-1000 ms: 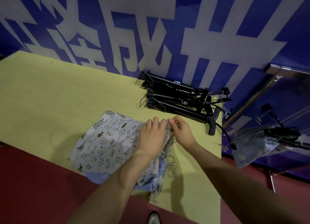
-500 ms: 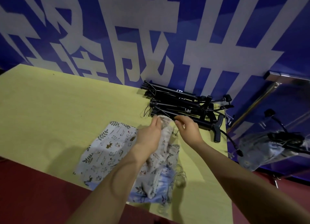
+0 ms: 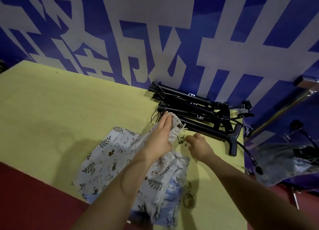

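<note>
1 camera covers the scene, worn on the person's head. It faces forward and steeply down across the yellow table (image 3: 51, 109) toward the blue banner wall (image 3: 224, 40), which rises behind the table's far edge. The lens is wide-angle and sits close: both forearms enter from the bottom edge, and the left hand (image 3: 159, 140), gripping a cloth bag (image 3: 175, 128), and the right hand (image 3: 200, 146) lie near frame centre. The red floor (image 3: 25, 195) fills the lower-left corner.
</note>
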`<state>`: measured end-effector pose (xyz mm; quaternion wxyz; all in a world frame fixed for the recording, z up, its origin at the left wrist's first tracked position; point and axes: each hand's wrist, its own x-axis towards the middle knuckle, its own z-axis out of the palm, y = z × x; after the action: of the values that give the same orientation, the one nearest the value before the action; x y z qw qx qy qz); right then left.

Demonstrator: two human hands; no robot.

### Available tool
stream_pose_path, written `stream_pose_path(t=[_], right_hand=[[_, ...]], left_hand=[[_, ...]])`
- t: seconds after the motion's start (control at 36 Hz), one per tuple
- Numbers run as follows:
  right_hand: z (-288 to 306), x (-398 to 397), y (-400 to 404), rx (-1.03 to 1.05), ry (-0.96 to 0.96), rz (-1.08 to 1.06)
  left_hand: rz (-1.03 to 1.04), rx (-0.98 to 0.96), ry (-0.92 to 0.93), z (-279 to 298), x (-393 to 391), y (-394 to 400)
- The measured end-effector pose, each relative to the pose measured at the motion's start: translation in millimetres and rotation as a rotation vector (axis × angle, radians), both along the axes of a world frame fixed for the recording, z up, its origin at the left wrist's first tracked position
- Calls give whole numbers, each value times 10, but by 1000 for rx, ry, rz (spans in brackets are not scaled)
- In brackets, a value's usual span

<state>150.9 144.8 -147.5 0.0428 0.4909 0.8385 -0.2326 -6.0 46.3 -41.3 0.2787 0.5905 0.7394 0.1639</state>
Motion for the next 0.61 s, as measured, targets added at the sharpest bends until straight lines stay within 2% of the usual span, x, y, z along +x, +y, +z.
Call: stream_pose_path(t=[0.17,0.31,0.44,0.61], right_hand=[[-105,-70,57,32,77,-54],[-150,34,44,91,69,19],[70,34,5,196,338,-51],[436,-251,-122,359,529,209]], left_hand=[[16,-99,22,-142,-77,55],[26,-156,35,-121,-47,109],[-16,-194,64,-171,-94,135],[-10,-219,85,-56,-193,127]])
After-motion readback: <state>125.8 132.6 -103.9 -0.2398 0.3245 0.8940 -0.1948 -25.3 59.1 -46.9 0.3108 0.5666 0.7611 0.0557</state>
